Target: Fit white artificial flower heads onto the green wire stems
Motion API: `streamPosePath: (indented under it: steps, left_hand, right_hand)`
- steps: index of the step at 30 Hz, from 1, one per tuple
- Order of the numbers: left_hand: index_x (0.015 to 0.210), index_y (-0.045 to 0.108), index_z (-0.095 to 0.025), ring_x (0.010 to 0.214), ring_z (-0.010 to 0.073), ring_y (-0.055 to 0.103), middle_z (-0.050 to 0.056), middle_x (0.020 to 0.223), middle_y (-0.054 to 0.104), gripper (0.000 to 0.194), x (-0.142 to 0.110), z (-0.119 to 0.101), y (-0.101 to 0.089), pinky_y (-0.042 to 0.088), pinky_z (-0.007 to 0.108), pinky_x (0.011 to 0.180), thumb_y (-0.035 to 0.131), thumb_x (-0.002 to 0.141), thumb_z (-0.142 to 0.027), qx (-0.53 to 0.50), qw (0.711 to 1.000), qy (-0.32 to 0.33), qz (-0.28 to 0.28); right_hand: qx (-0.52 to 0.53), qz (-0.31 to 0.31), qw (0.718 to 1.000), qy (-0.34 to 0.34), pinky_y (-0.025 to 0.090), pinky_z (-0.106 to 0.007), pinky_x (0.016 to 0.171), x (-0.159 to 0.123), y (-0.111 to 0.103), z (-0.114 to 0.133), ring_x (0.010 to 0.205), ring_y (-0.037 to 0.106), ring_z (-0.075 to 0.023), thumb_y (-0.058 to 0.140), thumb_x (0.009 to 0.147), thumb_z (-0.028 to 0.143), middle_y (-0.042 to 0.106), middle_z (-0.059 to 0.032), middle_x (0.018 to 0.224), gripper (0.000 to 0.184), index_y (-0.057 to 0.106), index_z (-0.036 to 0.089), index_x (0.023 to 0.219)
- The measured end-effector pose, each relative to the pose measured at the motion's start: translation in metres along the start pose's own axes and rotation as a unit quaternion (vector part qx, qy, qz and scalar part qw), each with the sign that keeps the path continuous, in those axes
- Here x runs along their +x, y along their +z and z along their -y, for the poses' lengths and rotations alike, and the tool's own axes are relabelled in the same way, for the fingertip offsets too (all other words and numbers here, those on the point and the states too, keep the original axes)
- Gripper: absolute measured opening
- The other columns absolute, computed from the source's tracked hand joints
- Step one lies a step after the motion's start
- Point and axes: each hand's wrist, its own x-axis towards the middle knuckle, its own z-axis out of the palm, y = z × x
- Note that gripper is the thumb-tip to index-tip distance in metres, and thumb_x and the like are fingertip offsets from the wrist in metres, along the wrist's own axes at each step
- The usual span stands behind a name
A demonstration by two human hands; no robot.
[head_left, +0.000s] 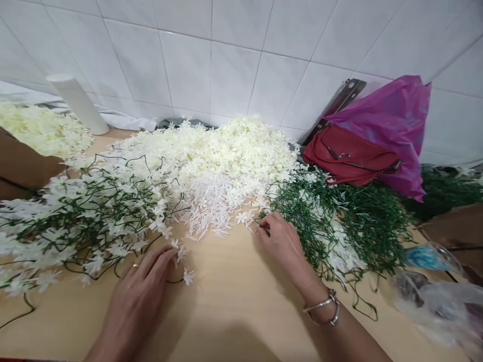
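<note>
On the left, my left hand (pixel 141 284) is closed around a green stem with white artificial flowers (pixel 187 276) sticking out past the fingertips. It rests at the front of a heap of assembled flower sprays (pixel 113 216). My right hand (pixel 281 241) pinches near the table's middle, where a thin dark green stem shows at the fingertips; the rest of that stem is hidden. Just left of those fingers lie loose white blossoms (pixel 245 217) and a pile of small white sticks (pixel 209 206). Green plastic stems (pixel 302 216) are heaped behind and right of this hand.
A large mound of cream blossoms (pixel 234 151) lies against the tiled wall (pixel 237 70). At back right are a red bag (pixel 350 156) and a purple plastic bag (pixel 392 115). A white cylinder (pixel 79 103) stands at back left. Clear plastic bags (pixel 433 306) sit at right.
</note>
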Motion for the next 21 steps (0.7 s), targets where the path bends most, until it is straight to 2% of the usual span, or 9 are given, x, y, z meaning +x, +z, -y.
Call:
streamPosePath:
  steps: [5, 9, 13, 16, 19, 21]
  left_hand:
    - [0.131, 0.065, -0.022, 0.119, 0.0320, 0.069, 0.013, 0.140, 0.067, 0.042, 0.015, 0.033, -0.007, 0.057, 0.044, 0.096, 0.038, 0.100, -0.018, 0.040, 0.999, -0.008, -0.011]
    - [0.126, 0.065, -0.023, 0.116, 0.0316, 0.069, 0.012, 0.135, 0.068, 0.034, 0.025, 0.031, -0.018, 0.056, 0.044, 0.096, 0.038, 0.106, -0.028, 0.019, 0.997, -0.057, -0.052]
    - [0.124, 0.065, -0.027, 0.114, 0.0293, 0.068, 0.009, 0.130, 0.069, 0.027, 0.027, 0.003, -0.035, 0.054, 0.043, 0.099, 0.046, 0.106, -0.033, -0.024, 0.991, -0.101, -0.086]
    - [0.119, 0.067, -0.027, 0.105, 0.0253, 0.070, 0.008, 0.121, 0.070, 0.021, 0.035, -0.030, -0.043, 0.056, 0.038, 0.092, 0.050, 0.105, -0.030, -0.081, 0.987, -0.089, -0.108]
    - [0.116, 0.068, -0.027, 0.098, 0.0191, 0.071, 0.006, 0.115, 0.071, 0.021, 0.057, -0.069, -0.038, 0.059, 0.029, 0.083, 0.052, 0.103, -0.023, -0.206, 0.975, -0.046, -0.062]
    - [0.115, 0.068, -0.024, 0.095, 0.0168, 0.072, 0.007, 0.116, 0.071, 0.022, 0.078, -0.093, -0.023, 0.060, 0.028, 0.082, 0.050, 0.103, -0.019, -0.300, 0.953, -0.012, -0.026]
  right_hand:
    - [0.039, -0.012, 0.999, 0.011, 0.041, -0.034, 0.073, -0.003, -0.001, -0.003, 0.073, 0.062, -0.0214, 0.054, 0.090, 0.017, 0.072, -0.0060, 0.084, 0.020, 0.063, 0.022, 0.073]
    - [0.166, -0.002, 0.985, 0.050, 0.036, -0.029, 0.057, -0.006, -0.009, -0.009, 0.054, 0.050, -0.0159, 0.058, 0.088, 0.029, 0.062, 0.0014, 0.061, 0.017, 0.059, 0.024, 0.071]
    - [0.283, 0.005, 0.956, 0.078, 0.037, -0.027, 0.055, -0.008, -0.017, -0.016, 0.055, 0.050, -0.0148, 0.061, 0.087, 0.038, 0.058, 0.0028, 0.061, 0.019, 0.061, 0.022, 0.076]
    - [0.320, -0.021, 0.944, 0.081, 0.040, -0.028, 0.058, -0.010, -0.019, -0.021, 0.059, 0.052, -0.0157, 0.060, 0.091, 0.042, 0.058, 0.0020, 0.066, 0.022, 0.061, 0.022, 0.080]
    - [0.259, -0.111, 0.956, 0.083, 0.041, -0.031, 0.065, -0.010, -0.018, -0.030, 0.064, 0.054, -0.0174, 0.059, 0.093, 0.039, 0.063, -0.0011, 0.075, 0.021, 0.064, 0.021, 0.083]
    - [0.184, -0.175, 0.965, 0.067, 0.041, -0.034, 0.072, -0.009, -0.015, -0.036, 0.069, 0.057, -0.0193, 0.058, 0.094, 0.032, 0.067, -0.0044, 0.083, 0.018, 0.067, 0.021, 0.083]
